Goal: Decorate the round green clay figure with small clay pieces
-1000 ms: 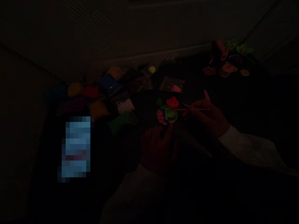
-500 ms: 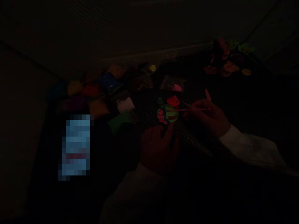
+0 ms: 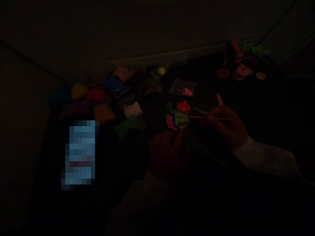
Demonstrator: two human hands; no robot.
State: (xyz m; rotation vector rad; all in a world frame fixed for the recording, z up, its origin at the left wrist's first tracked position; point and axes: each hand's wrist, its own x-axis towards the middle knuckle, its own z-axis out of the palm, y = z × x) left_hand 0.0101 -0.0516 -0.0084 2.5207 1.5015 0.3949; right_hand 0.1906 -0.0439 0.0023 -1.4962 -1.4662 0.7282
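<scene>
The view is very dark. A round green clay piece (image 3: 180, 118) lies flat, with pink curls on its left side, a blue band and brown strips. A red cone-shaped clay piece (image 3: 183, 105) sits at its upper edge, and a small dark green lump (image 3: 169, 106) at its upper left. My right hand (image 3: 225, 126) pinches a thin pink stick tool (image 3: 197, 117), its tip over the green disc. Below the disc rests my left hand (image 3: 164, 155), fingers apart, one fingertip at the disc's lower edge. It holds nothing visible.
Bags of coloured clay, such as a green one (image 3: 126, 127) and a blue one (image 3: 115, 86), lie left and behind. A bag with pink clay (image 3: 186, 91) is behind the disc. Finished clay figures (image 3: 242, 70) stand back right. A glowing blurred rectangle (image 3: 81, 152) is at left.
My right hand has shifted slightly right and down, drawing the stick tool back to the right across the disc. My left hand has hardly moved.
</scene>
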